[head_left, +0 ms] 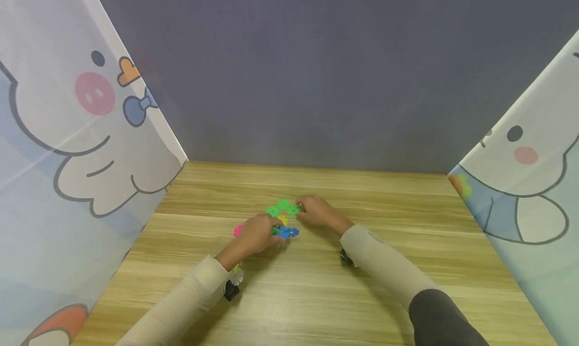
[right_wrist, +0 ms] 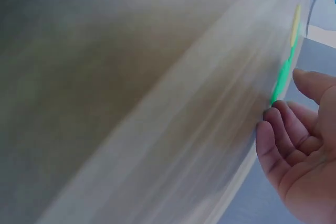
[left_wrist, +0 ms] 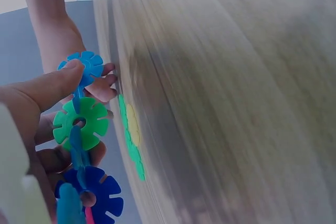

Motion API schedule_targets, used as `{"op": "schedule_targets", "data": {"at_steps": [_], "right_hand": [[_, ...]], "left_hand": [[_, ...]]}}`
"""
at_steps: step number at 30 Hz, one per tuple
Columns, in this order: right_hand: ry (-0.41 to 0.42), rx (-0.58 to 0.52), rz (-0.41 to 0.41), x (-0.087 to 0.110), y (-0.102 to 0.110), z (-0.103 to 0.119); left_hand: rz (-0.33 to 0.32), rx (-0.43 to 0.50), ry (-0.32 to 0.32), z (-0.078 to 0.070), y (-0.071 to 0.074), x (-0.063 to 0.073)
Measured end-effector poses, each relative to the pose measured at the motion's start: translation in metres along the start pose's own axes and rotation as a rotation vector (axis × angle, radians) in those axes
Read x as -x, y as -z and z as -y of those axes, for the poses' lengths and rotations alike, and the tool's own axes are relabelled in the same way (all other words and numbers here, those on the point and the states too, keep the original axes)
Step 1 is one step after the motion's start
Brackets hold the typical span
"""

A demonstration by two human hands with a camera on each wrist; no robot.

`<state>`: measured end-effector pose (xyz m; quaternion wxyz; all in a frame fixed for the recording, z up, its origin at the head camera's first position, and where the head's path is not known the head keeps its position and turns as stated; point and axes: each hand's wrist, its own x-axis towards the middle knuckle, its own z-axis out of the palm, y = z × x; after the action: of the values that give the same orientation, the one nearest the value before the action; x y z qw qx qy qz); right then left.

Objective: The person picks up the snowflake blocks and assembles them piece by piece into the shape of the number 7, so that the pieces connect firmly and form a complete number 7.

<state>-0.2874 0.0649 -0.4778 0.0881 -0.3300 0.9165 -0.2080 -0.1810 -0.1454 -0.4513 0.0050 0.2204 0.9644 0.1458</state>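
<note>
My left hand [head_left: 256,234] grips a linked chain of plastic snowflake discs. In the left wrist view, the chain shows a light blue disc [left_wrist: 93,67] under the thumb, a green disc [left_wrist: 96,125] and a dark blue disc [left_wrist: 107,195]. Part of the chain is hidden by the palm. Flat on the table beyond it lie several green snowflake discs [head_left: 283,204] with a yellow disc [head_left: 284,219] near them. My right hand [head_left: 315,211] is at the right end of the green discs, fingers loosely bent, fingertips right at the edge and thumb held apart.
A pink disc [head_left: 237,230] shows beside the left hand, and a whitish disc [head_left: 239,276] by the left wrist. The wooden table [head_left: 398,265] ends at a dark grey back wall [head_left: 316,84]. Cartoon-printed panels [head_left: 40,195] stand on both sides.
</note>
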Motion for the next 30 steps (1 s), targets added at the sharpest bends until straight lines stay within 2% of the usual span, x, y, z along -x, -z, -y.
{"op": "schedule_targets", "data": {"at_steps": [13,21,30], "right_hand": [[-0.038,0.055,0.001,-0.012,-0.010,-0.001],[-0.083,0.008,-0.006,-0.009,-0.009,-0.003],[-0.044,-0.068,-0.031,0.004,-0.001,-0.007]], "left_hand": [[-0.009,0.000,-0.001,0.002,-0.002,-0.002],[-0.012,0.007,-0.007,0.001,-0.002,-0.003],[-0.011,0.018,0.019,-0.002,-0.001,-0.007]]}}
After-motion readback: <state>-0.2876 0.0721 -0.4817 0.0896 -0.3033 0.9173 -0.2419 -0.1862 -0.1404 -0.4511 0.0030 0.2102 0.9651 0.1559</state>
